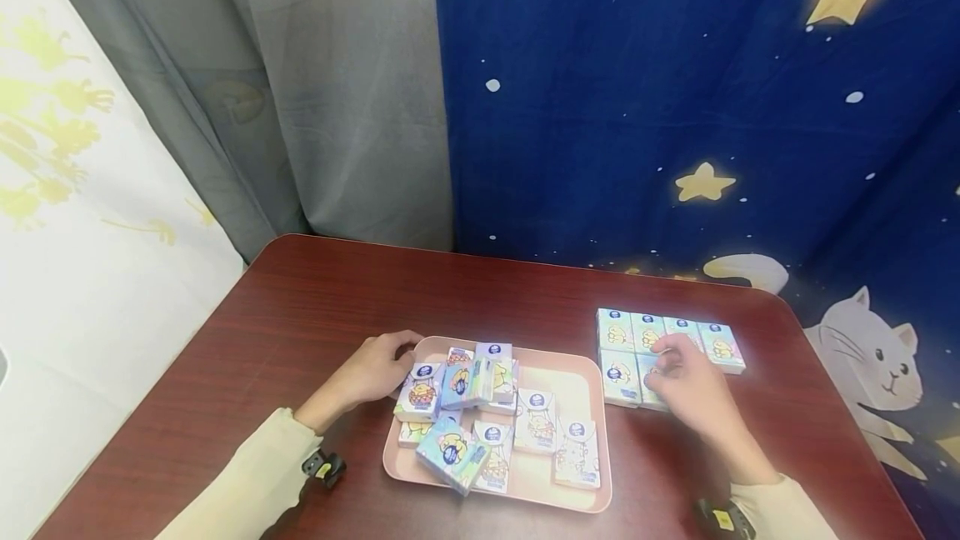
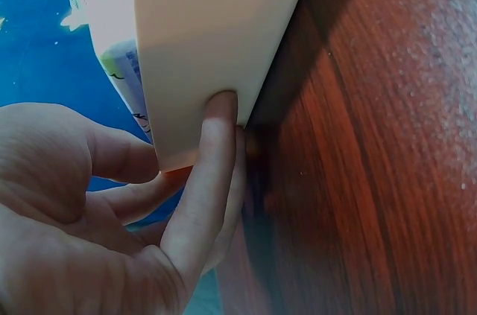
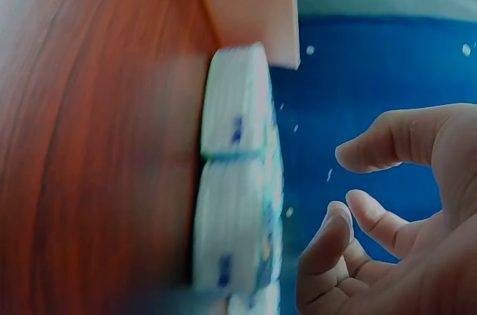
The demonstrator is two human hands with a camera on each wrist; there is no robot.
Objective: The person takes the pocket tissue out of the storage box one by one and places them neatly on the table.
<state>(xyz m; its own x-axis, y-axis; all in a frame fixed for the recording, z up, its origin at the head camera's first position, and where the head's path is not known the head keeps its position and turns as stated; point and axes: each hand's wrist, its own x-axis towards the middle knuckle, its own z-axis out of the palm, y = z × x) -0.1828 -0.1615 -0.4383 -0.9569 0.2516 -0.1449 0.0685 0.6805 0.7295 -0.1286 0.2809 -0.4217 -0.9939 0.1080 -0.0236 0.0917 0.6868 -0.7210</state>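
My left hand [image 1: 377, 367] is at the back left corner of a pink tray [image 1: 573, 377]. In the left wrist view its thumb is by the rim and fingertips press the tray's outer wall [image 2: 205, 39]. Small tissue packs [image 1: 452, 450] lie loosely in the tray, some stacked on others at the left. Over on the right, tissue packs [image 1: 619, 377] stand side by side in two rows on the table. My right hand [image 1: 693, 390] hovers over the front row, fingers loosely bent, with nothing between thumb and fingers in the right wrist view; it partly hides the packs beneath.
The dark red-brown wooden table [image 1: 322, 290] has rounded back corners. Behind it hang a grey curtain [image 1: 360, 90] and a blue curtain [image 1: 570, 107] with stars and a cat. A white cloth [image 1: 97, 290] with yellow prints hangs at the left.
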